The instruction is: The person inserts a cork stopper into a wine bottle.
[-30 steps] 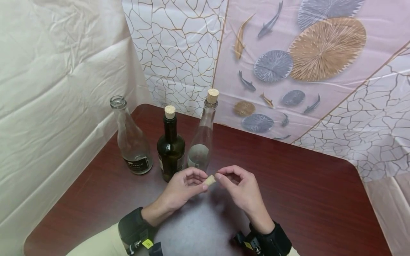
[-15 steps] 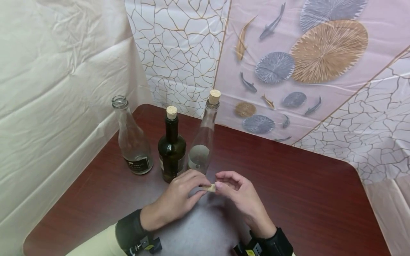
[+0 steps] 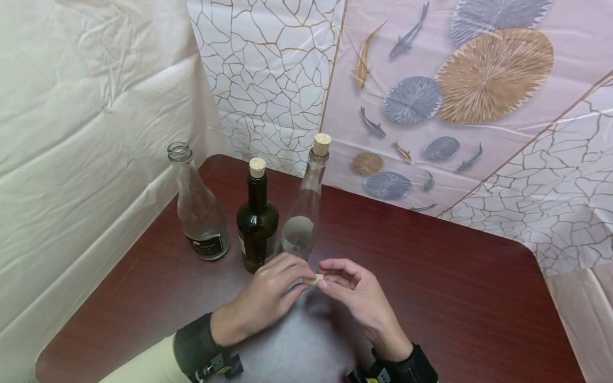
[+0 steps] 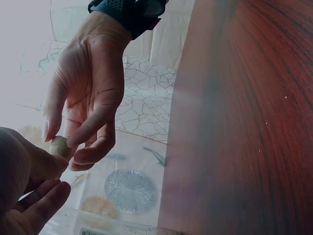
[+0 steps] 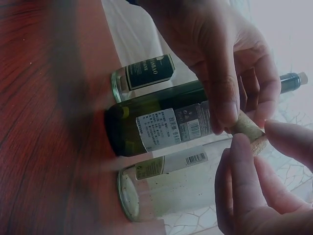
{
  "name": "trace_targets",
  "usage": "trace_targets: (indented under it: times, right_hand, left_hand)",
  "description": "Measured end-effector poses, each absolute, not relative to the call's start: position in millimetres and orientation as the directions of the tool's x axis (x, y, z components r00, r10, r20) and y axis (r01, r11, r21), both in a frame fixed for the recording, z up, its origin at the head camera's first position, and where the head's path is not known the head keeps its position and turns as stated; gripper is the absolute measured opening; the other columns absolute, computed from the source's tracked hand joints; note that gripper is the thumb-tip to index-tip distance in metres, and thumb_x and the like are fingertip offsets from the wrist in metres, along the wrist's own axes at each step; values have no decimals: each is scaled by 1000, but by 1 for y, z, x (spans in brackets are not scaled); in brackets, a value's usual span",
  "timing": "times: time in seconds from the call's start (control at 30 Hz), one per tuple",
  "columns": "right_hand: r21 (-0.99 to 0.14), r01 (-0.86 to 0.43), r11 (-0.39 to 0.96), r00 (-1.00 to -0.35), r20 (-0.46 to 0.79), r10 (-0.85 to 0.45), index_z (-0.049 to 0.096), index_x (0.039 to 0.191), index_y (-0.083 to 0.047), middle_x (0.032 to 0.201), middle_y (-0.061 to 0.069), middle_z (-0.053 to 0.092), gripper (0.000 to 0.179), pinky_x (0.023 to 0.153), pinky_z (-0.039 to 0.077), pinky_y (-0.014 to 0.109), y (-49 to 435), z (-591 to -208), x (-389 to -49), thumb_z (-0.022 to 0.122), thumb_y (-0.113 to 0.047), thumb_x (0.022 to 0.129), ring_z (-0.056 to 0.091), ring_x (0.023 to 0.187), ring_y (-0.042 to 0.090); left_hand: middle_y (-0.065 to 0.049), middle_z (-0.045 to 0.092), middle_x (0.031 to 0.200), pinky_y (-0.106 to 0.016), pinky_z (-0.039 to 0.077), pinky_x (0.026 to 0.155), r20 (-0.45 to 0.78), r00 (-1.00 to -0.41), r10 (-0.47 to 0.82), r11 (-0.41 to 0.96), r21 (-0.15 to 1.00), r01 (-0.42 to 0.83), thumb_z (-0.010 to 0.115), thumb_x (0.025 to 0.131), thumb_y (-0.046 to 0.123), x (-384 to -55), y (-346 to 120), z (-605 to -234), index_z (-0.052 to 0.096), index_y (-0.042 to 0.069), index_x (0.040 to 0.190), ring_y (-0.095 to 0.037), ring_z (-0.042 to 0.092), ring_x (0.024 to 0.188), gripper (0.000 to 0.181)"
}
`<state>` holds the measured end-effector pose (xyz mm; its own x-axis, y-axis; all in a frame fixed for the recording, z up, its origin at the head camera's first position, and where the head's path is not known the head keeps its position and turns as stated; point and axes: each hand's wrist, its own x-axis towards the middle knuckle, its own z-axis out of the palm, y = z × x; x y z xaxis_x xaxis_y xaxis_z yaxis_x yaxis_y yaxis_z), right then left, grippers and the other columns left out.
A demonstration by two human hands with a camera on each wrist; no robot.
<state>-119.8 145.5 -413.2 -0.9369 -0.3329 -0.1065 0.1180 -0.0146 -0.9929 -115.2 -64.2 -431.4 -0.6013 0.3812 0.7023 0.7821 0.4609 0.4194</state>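
A small tan cork (image 3: 313,279) is held in front of the bottles, between both hands. My left hand (image 3: 263,295) pinches its left end between thumb and fingers, the back of the hand facing up. At the other end, my right hand (image 3: 364,300) pinches the cork with thumb and fingertips. In the right wrist view the cork (image 5: 248,126) sits slanted, partly covered by fingers. Just behind the hands stand a dark green bottle (image 3: 257,218) and a clear bottle (image 3: 301,213), each with a cork in its mouth. Farther left is an uncorked clear bottle (image 3: 198,213) with a black label.
All three bottles stand upright on a dark red wooden table (image 3: 431,276). A cream cloth (image 3: 105,138) hangs along the left side. Behind the table hangs a patterned curtain (image 3: 407,149) with fish and round leaf shapes.
My left hand has turned over the cork, its back now upward, and the cork has tipped toward level. Both hands came slightly lower, then stayed nearly in place. The bottles have not moved.
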Motion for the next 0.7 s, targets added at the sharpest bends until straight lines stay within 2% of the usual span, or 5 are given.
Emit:
trace_targets:
  times: [0.2,0.47,0.57,0.7]
  right_hand:
    - [-989,149,-14,-941,-137,-310,64,114,8,98,12,72,41,81,58,31,144,-411,-118,78,-12,81,70,91,20]
    - [-987,156,-32,-945,-140,-297,64,112,10,100,11,73,40,81,58,32,145,-410,-116,77,-11,81,70,94,23]
    - [-988,151,-30,-947,-135,-292,64,112,10,99,10,73,40,83,58,34,145,-409,-115,77,-11,82,71,92,22]
    - [-988,153,-18,-950,-142,-277,65,112,10,97,11,73,41,84,58,36,145,-408,-115,78,-13,81,71,88,23]
  left_hand:
    - [6,62,105,-25,51,87,711,-589,384,457,408,791,74,85,8,-114,-65,-430,67,15,101,-6,56,102,19]
    - [4,63,104,-25,52,86,735,-564,376,452,386,804,76,83,9,-109,-66,-426,67,14,101,-8,57,101,21]
    - [2,64,103,-28,53,84,775,-532,342,456,358,815,79,78,9,-105,-72,-418,69,12,101,-11,58,99,26]
    - [-4,66,99,-33,55,80,849,-460,261,463,309,831,82,72,7,-101,-86,-396,70,6,101,-17,62,93,31]
